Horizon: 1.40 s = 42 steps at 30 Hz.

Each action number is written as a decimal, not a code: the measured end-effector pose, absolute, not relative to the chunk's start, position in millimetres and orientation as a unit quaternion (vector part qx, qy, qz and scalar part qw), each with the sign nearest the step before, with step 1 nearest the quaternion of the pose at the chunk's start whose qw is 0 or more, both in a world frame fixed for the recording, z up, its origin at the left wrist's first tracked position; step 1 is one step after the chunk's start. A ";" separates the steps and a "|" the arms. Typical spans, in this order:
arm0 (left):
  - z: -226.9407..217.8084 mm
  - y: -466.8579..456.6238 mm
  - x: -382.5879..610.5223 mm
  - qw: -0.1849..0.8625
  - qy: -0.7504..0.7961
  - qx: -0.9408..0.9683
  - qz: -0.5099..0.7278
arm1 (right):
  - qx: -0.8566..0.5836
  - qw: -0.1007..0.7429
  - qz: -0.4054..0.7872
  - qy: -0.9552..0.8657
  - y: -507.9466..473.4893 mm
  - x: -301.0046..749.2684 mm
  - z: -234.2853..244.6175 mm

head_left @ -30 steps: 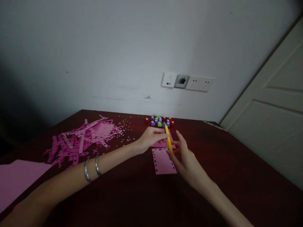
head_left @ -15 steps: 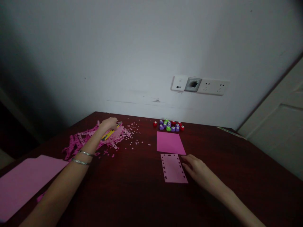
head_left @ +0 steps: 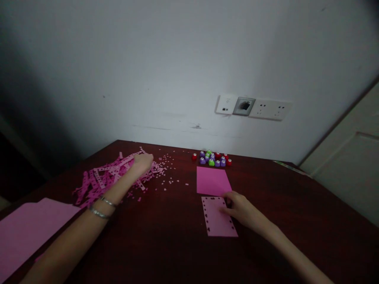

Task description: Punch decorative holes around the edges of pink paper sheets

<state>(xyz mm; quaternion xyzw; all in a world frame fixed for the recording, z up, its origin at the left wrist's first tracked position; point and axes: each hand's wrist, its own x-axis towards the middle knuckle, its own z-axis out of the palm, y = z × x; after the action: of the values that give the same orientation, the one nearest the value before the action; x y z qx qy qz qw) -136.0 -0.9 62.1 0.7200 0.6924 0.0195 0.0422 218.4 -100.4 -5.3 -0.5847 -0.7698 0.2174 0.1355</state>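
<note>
One pale pink card [head_left: 215, 227] has possibly heart-shaped edge holes [head_left: 206, 215].

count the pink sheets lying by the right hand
2: the plain sheet, farther back, and the sheet with punched edges, nearer, partly covered by the right hand. Others may be hidden beneath.

Seemingly home; wall sockets [head_left: 269, 109], panelled door [head_left: 353, 169]
</note>
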 end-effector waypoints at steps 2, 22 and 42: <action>56.1 -14.5 -106.3 0.033 0.674 0.738 0.013 | -0.589 0.138 0.216 -0.766 -100.7 216.7 -4.0; 8.9 -72.3 8.7 0.118 0.375 0.918 -0.044 | -0.593 0.180 0.220 -0.753 -101.2 217.8 -11.2; 21.8 -68.3 4.9 0.152 0.359 0.919 0.058 | -0.541 0.298 0.358 -0.700 -101.4 217.6 -3.3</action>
<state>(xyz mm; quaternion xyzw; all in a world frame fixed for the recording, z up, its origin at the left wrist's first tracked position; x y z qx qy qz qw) 4.9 -68.3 21.8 0.9191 0.3591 0.0578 0.1518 217.6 -101.4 -3.3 -0.5410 -0.7000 0.3583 0.2982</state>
